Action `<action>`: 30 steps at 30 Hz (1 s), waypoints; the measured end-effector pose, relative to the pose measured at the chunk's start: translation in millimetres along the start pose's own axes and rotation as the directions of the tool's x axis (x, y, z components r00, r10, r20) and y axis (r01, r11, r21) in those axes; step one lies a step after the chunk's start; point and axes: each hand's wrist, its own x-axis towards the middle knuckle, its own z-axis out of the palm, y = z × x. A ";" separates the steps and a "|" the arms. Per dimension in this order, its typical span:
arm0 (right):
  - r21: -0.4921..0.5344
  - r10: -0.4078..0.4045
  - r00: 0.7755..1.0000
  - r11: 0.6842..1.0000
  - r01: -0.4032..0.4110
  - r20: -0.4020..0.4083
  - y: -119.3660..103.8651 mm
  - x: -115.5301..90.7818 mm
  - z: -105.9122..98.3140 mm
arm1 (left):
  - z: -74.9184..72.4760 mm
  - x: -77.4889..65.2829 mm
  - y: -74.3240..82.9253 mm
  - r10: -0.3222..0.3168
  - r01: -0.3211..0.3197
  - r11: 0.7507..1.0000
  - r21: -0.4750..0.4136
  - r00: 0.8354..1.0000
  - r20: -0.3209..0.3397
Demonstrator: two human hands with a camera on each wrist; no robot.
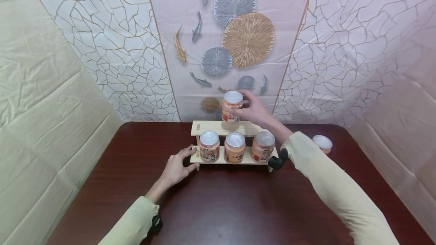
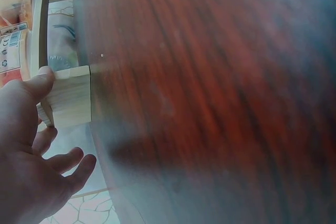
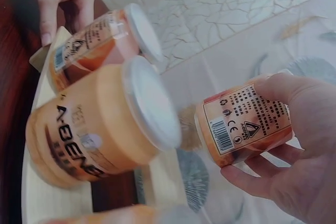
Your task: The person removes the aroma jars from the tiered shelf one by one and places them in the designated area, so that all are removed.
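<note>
A two-tier wooden stand (image 1: 218, 127) sits at the far side of the dark table. My right hand (image 1: 255, 110) grips an orange-labelled jar (image 1: 227, 109) with a whitish lid, holding it upright above the upper tier. In the right wrist view, thumb and fingers wrap that jar (image 3: 236, 124) from the side. Along the lower tier stand a left jar (image 1: 209, 148), a middle jar (image 1: 234, 149) and a right jar (image 1: 263, 148). My left hand (image 1: 175, 167) pinches the stand's lower left end, thumb at the front edge in the left wrist view.
Another lidded jar (image 1: 323, 143) stands on the table to the right, partly hidden behind the right sleeve (image 1: 323, 177). The glossy dark red table (image 1: 221, 203) stretches in front of the stand. A patterned cloth wall (image 1: 163, 97) rises behind.
</note>
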 end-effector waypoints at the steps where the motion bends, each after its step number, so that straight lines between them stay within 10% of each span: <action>1: -0.004 -0.007 1.000 1.000 0.007 -0.003 -1.3 -1.0 -3.5 | 0.0 0.1 0.1 0.001 -0.001 1.000 0.000 1.000 0.000; 30: -0.136 0.045 0.994 0.989 -0.058 -0.101 1.2 -44.0 -97.4 | -0.7 -0.1 0.2 0.004 -0.004 1.000 0.008 1.000 0.004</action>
